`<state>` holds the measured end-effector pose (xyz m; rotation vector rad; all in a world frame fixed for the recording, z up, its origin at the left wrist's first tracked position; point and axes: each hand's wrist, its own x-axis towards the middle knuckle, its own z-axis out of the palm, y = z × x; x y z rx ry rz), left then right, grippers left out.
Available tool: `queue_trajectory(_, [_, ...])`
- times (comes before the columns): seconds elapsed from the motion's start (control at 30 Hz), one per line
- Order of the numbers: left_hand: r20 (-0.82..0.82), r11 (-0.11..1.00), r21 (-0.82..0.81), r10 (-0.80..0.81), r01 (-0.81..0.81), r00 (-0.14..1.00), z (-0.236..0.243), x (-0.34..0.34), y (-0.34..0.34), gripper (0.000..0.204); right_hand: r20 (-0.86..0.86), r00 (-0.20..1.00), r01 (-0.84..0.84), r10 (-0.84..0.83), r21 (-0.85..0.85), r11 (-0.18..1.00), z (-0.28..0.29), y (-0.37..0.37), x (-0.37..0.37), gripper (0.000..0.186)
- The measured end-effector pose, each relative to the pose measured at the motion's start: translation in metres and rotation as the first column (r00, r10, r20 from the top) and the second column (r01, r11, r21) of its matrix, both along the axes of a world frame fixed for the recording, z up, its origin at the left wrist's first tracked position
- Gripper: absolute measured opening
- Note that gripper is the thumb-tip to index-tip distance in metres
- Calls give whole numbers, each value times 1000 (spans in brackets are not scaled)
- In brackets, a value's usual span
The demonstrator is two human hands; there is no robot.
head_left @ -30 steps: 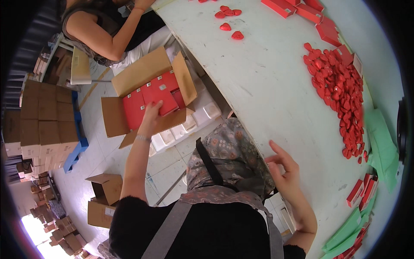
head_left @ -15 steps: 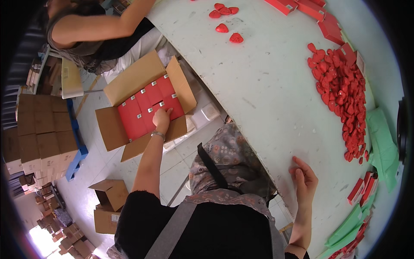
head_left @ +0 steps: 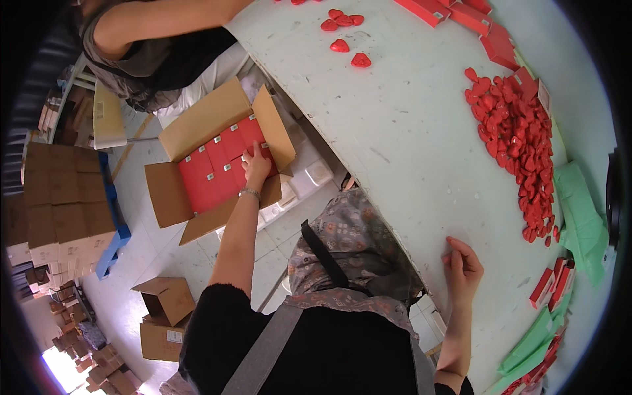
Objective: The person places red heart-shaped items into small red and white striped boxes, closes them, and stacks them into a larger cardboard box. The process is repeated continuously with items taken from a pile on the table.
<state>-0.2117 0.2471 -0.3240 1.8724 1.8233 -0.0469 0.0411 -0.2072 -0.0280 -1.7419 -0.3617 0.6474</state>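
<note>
My left hand point(head_left: 256, 166) is over the open cardboard carton point(head_left: 209, 120) at left of the table, its fingers stretched onto the red boxes point(head_left: 201, 174) packed inside. These boxes lie in tidy rows, each with a small white label. The fingertips touch boxes near the carton's right side; nothing is held. My right hand point(head_left: 464, 268) rests at the table's near edge with the fingers loosely bent and apart, holding nothing.
On the pale table point(head_left: 388, 112) lies a heap of red heart-shaped pieces point(head_left: 513, 138), with several loose hearts point(head_left: 339, 45) farther off. Red boxes point(head_left: 498, 47) and green bags point(head_left: 579, 217) line the far right. A co-worker's arm point(head_left: 164, 23) reaches in top left. Stacked cartons point(head_left: 62, 191) stand left.
My left hand has shifted right and away across the red boxes, and its fingers have straightened. The co-worker's arm has moved right. My right hand has stayed nearly still.
</note>
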Motion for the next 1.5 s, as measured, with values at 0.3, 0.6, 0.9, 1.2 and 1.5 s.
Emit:
queue_trajectory(0.3, [11, 983, 57, 175, -175, 985, -4, 18, 4, 41, 144, 987, 79, -72, -44, 996, -10, 3, -5, 17])
queue_trajectory(0.6, [512, 905, 335, 58, -261, 857, -26, -34, 24, 31, 210, 973, 106, -94, -48, 993, -17, 2, -5, 17])
queue_trajectory(0.9, [542, 909, 358, -13, -216, 840, -37, -28, 5, 41, 273, 952, 163, -137, -74, 984, -17, 11, -7, 17])
queue_trajectory(1.2, [149, 931, 364, -45, -12, 988, 3, -3, -9, 56, 315, 942, 153, -114, -101, 983, -13, 11, -9, 17])
queue_trajectory(1.5, [-229, 903, 398, -73, 162, 971, 12, 3, -4, 72, 317, 939, 167, -135, -76, 983, -18, 10, -11, 17])
